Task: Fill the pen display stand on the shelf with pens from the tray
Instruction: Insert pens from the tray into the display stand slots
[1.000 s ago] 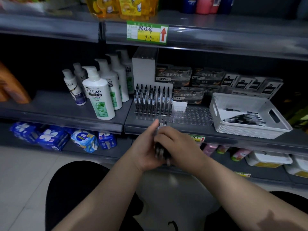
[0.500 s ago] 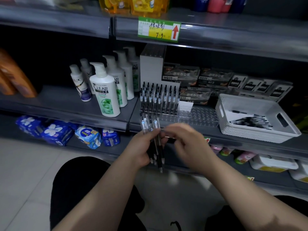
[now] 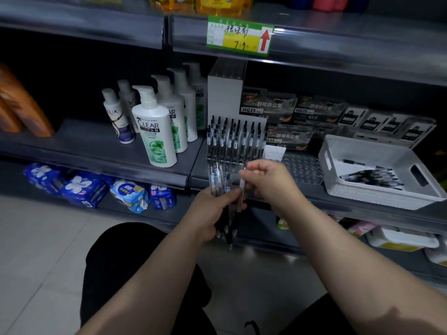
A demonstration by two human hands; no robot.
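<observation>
A clear pen display stand sits on the middle shelf; its left half holds several upright black pens, its right half shows bare holes. My left hand grips a bundle of pens in front of the shelf edge, tips down. My right hand pinches one pen at its upper end, lifted a little out of the bundle. The white tray at the right holds several more pens.
White shampoo bottles stand left of the stand. A white box and dark pen packets sit behind it. The upper shelf with a price tag overhangs. Blue packs lie on the lower shelf.
The hands rose from a closed clasp below the shelf edge. The bundle fanned out in my left hand, and my right hand drew one pen partly out of it.
</observation>
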